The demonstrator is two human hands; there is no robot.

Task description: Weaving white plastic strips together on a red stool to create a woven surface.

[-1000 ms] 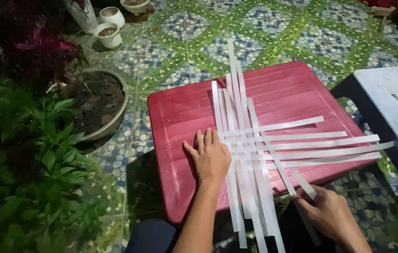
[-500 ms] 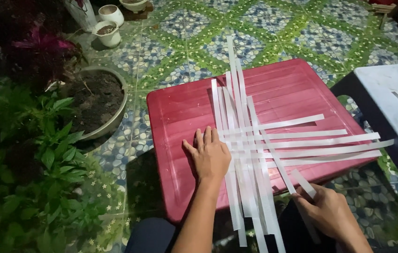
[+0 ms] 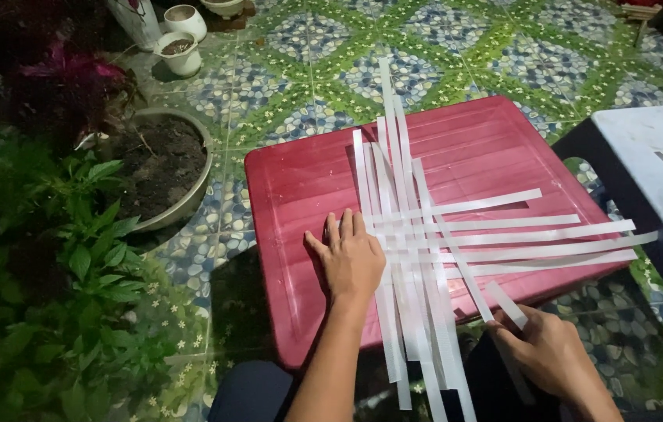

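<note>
A red plastic lid (image 3: 308, 180) lies flat on the tiled floor. Several long white strips (image 3: 402, 195) are laid over it, some running away from me and others (image 3: 550, 234) crossing them sideways, partly interlaced. My left hand (image 3: 353, 258) lies flat, palm down with fingers together, on the left edge of the strips and presses them to the lid. At the near right edge of the lid my right hand (image 3: 550, 355) pinches the near end of one white strip (image 3: 503, 303) that slants across the rest.
A round pot of soil (image 3: 161, 168) and leafy green plants (image 3: 58, 273) stand to the left. Two small white pots (image 3: 179, 35) sit at the back left. A pale tabletop (image 3: 652, 148) with more strips is at the right. My knees are below the lid.
</note>
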